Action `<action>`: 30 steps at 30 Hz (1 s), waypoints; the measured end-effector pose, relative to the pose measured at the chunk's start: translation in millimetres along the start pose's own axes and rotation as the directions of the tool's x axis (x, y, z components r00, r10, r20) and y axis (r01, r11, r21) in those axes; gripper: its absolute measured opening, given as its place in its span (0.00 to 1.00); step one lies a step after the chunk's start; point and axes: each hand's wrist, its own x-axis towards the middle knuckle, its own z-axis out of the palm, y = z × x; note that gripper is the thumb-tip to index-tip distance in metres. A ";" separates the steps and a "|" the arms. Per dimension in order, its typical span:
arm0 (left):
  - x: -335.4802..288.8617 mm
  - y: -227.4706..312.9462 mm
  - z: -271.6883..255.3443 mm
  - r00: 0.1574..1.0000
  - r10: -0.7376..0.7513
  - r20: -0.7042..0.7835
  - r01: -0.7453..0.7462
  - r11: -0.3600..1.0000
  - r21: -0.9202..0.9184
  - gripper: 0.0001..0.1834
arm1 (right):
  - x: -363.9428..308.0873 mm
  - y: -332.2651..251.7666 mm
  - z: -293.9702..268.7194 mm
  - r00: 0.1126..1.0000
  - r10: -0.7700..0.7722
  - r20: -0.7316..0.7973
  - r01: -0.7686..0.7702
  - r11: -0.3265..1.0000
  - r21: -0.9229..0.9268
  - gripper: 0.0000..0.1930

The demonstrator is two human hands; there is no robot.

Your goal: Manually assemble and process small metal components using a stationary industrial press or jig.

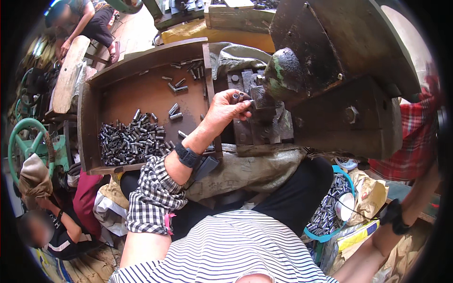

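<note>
My left hand [224, 108] is closed on small metal tubes. Two dark tube ends [238, 95] show between its fingers, and a small bright tip [251, 101] points at the machine's metal block [262, 98]. Under my left forearm stands a brown tray [150, 89]. A heap of short metal tubes [134, 139] lies in its near left part, with looser ones toward the far right corner. At the right edge, my right forearm [384, 236], with a black wristband, reaches up beside a red plaid cloth [408, 141]; the hand itself is out of sight.
A large dark machine [339, 118] fills the upper right. Beside my right leg, a turquoise basin [322, 238] holds many metal tubes and a white round lid [345, 206]. Green handwheels [29, 148] stand at left. One person [96, 23] sits far left, another [66, 226] near left.
</note>
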 end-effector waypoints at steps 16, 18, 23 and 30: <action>-10.3 13.1 -9.5 0.995 -0.028 -0.100 0.072 0.878 0.473 0.15 | -30.1 31.9 9.6 0.972 0.157 -0.175 -0.089 0.935 0.343 0.30; -12.2 15.4 -6.6 0.997 -0.035 -0.074 0.064 0.901 0.430 0.16 | -14.0 14.5 15.6 0.967 0.214 -0.136 -0.172 0.947 0.270 0.33; -9.8 14.4 1.9 0.993 0.000 0.115 0.004 1.000 -0.030 0.18 | -10.7 168.7 -137.8 0.980 0.120 -0.157 -0.088 0.976 0.201 0.32; -12.8 14.9 -3.9 0.992 -0.046 0.116 0.052 0.997 -0.053 0.17 | -54.1 187.7 -133.0 0.990 -0.024 -0.139 0.040 0.993 0.114 0.31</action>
